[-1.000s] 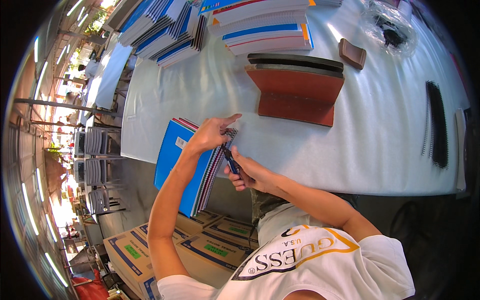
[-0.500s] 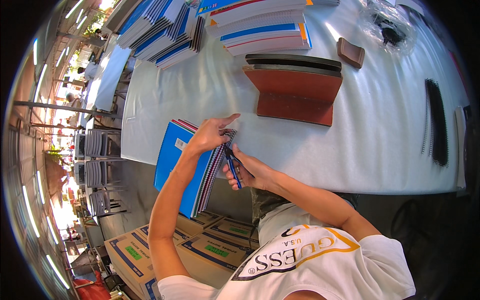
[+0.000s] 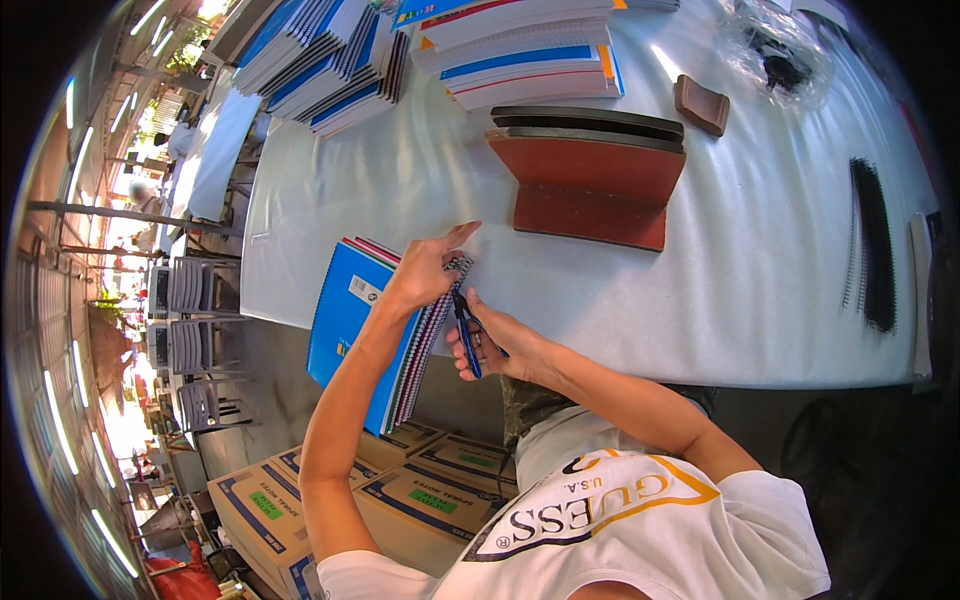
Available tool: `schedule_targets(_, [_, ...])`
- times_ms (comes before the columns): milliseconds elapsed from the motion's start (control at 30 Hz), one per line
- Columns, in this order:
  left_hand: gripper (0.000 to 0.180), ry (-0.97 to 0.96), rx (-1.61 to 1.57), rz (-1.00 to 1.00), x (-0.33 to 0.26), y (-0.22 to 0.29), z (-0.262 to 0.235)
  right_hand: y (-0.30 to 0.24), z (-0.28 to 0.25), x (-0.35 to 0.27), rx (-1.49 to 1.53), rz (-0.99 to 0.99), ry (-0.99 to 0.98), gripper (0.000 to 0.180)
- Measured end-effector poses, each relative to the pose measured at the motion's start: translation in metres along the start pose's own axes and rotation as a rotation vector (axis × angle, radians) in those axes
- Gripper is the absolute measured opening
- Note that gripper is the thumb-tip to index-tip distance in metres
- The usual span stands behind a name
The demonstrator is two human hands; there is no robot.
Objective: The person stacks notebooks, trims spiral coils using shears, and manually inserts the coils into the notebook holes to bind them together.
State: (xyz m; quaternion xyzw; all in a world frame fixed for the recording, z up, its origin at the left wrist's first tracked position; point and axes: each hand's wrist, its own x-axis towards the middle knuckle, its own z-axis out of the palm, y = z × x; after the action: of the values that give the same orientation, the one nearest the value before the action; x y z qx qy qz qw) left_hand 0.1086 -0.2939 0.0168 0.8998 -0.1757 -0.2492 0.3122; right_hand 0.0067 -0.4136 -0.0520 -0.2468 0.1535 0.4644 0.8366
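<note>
Both hands work at the near left edge of the white-covered table (image 3: 770, 310), where we see a stack of spiral-bound notebooks (image 3: 338, 318), blue cover uppermost, lying partly past the edge. Our left hand (image 3: 432, 270) is half curled over the stack's upper corner, one finger extended; we cannot tell whether it grips the coils. Our right hand (image 3: 497, 345) is closed around blue-and-black pliers (image 3: 466, 335), their tip beside the coil ends. Beyond the hands we find a reddish-brown angled stand (image 3: 590, 205), a small brown block (image 3: 702, 106) and further notebook piles (image 3: 525, 75); black coils (image 3: 876, 245) lie toward the right, and cardboard cartons (image 3: 425, 497) sit below.
</note>
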Motion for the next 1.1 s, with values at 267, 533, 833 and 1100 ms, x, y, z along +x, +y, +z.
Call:
schedule_targets(267, [0.077,-0.005,-0.014,-0.04,-0.001,0.005,0.001,-0.004,-0.004,0.004,0.071,0.005,-0.031,0.066])
schedule_targets(533, [0.082,0.026,0.033,0.073,0.0,-0.01,0.005,-0.006,0.002,0.0,0.126,0.024,-0.016,0.062])
schedule_targets(833, [0.083,0.07,0.323,0.165,-0.005,0.001,0.013,-0.004,-0.004,0.0,0.105,0.069,0.031,0.062])
schedule_targets(1100, [0.086,0.04,0.328,0.166,-0.002,0.001,0.008,-0.011,0.002,0.002,0.137,0.097,0.081,0.068])
